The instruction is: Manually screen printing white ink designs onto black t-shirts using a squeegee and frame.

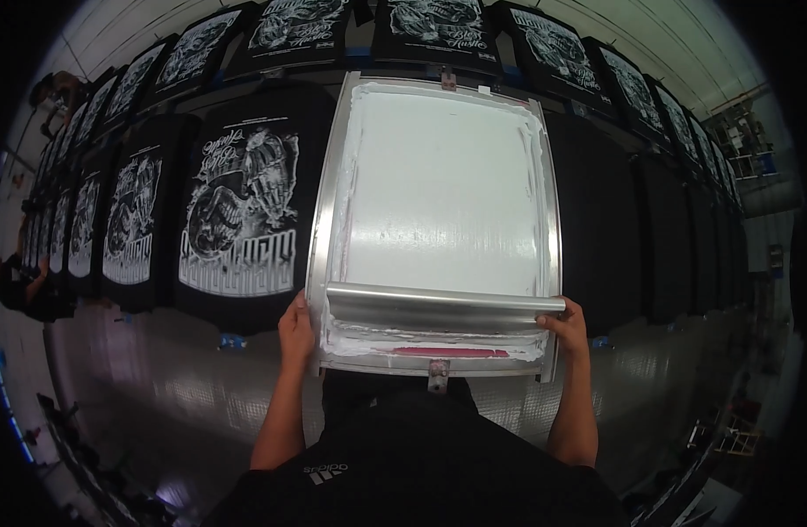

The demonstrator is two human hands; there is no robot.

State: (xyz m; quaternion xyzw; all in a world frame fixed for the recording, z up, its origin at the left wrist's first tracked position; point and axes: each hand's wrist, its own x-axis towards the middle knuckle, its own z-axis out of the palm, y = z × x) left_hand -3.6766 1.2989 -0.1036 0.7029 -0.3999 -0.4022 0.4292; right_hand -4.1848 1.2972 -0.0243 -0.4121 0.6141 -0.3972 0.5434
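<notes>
A screen printing frame point(321, 237) with metal rails lies in front of me, its mesh coated with white ink point(443, 176). Across the near part of the mesh rests a long metal squeegee point(439, 305). My left hand point(298, 332) is closed on the frame's left rail, close to the squeegee's left end; its fingertips are hidden under the rail. At the right end of the squeegee my right hand point(567, 328) is closed, thumb over the metal and fingers at the outer side by the right rail. Thick white ink and a strip of pink mesh point(452, 353) show on the near side.
Black shirts with white prints point(241, 211) lie on boards to my left. Plain black shirts point(597, 220) lie to the right. Another row of printed shirts point(434, 31) runs along the far side. Metal clamps point(438, 375) hold the frame. People point(26, 285) stand at far left.
</notes>
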